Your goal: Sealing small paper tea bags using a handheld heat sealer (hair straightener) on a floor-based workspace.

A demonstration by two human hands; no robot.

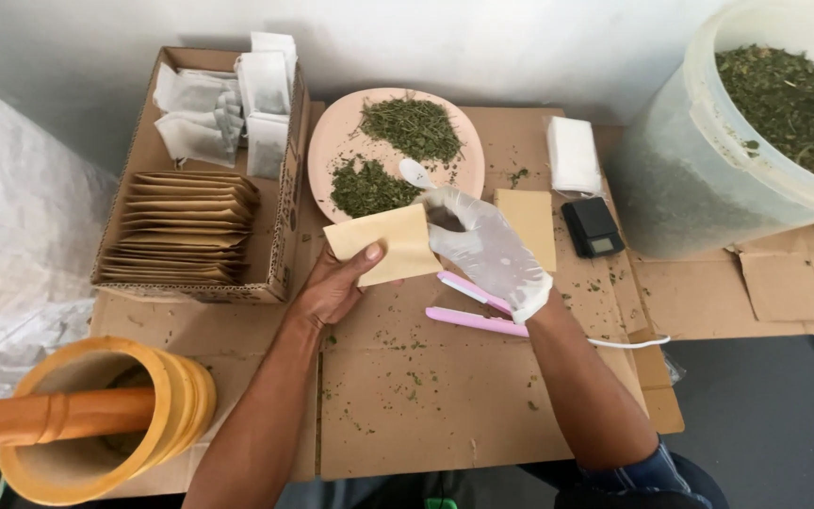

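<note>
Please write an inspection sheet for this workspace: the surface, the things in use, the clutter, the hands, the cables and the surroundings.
Surface: flattened brown cardboard, strewn with green herb crumbs.
Things in use: tan paper pouch held over the pink plate of dried herbs; white spoon on the plate.
Clutter: pink heat sealer, black pocket scale, spare tan pouch, white pad stack, box of pouches and white sachets.
Hands: left hand bare, gripping the pouch; right hand in a white glove, at the pouch's mouth.
Cables: white cable near the right forearm.
Surroundings: herb-filled plastic tub, wooden mortar with pestle, grey wall.
</note>
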